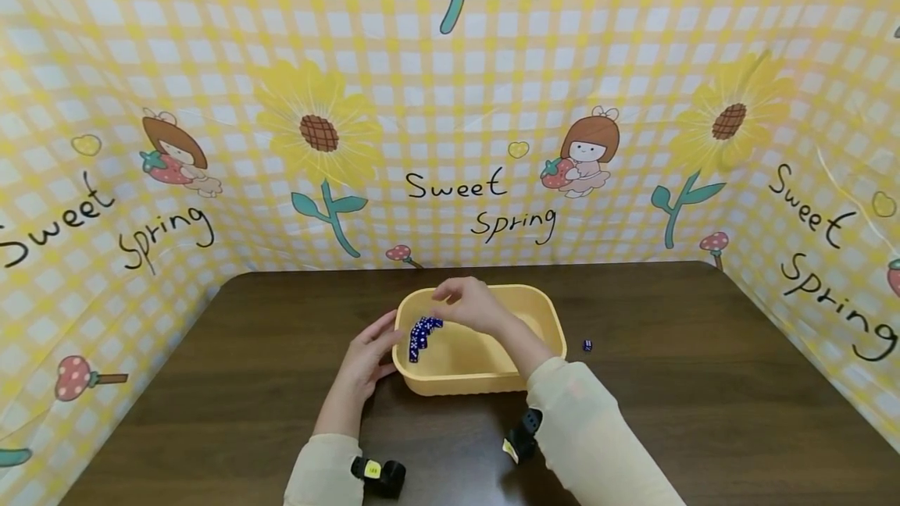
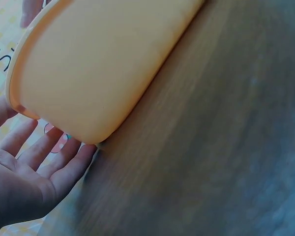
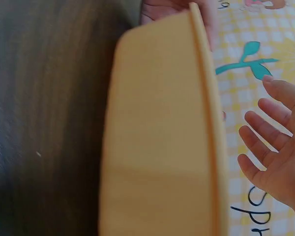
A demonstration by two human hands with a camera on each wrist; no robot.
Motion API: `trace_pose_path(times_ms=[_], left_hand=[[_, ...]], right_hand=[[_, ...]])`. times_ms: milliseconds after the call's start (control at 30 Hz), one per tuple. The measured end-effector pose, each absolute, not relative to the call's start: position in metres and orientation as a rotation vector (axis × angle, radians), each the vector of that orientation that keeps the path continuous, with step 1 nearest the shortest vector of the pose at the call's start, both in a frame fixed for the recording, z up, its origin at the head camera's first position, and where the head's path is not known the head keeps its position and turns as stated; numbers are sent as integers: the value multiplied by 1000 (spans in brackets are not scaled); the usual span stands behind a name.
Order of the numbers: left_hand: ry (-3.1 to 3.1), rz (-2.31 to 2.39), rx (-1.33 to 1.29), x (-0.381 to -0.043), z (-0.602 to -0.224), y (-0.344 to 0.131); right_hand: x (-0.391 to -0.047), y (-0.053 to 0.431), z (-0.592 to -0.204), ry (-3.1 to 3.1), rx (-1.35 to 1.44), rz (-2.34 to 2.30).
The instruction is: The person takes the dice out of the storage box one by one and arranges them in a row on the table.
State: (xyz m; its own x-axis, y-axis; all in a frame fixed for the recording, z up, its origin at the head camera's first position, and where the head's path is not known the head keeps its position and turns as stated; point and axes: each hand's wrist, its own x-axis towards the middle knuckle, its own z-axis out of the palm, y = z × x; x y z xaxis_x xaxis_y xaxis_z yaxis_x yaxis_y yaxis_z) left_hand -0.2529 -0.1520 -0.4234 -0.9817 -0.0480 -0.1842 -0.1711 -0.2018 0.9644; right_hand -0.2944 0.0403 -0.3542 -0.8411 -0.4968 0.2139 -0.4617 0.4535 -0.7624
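A yellow plastic bin stands on the table, with several blue dice with white dots gathered at the left end of its floor. At that same end my left hand touches the bin's outer wall and rim. In the left wrist view its fingers are spread and fairly straight against the bin. My right hand is over the bin, just above and right of the dice. Seen from the right wrist, its fingers are spread and loosely bent, with nothing held.
One more blue die lies on the dark wooden table, right of the bin. A yellow checked cloth with printed flowers and lettering surrounds the table's back and sides. Each wrist carries a small black camera.
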Motion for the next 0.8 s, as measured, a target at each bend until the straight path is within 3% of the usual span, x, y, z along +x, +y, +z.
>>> trace_pose_path(times_ms=[333, 800], left_hand=[[1916, 2371, -244, -253, -423, -153], [1907, 2378, -246, -252, -423, -152]], right_hand=[[-290, 24, -375, 2655, -990, -1259], [-288, 17, -391, 2642, -942, -1111]])
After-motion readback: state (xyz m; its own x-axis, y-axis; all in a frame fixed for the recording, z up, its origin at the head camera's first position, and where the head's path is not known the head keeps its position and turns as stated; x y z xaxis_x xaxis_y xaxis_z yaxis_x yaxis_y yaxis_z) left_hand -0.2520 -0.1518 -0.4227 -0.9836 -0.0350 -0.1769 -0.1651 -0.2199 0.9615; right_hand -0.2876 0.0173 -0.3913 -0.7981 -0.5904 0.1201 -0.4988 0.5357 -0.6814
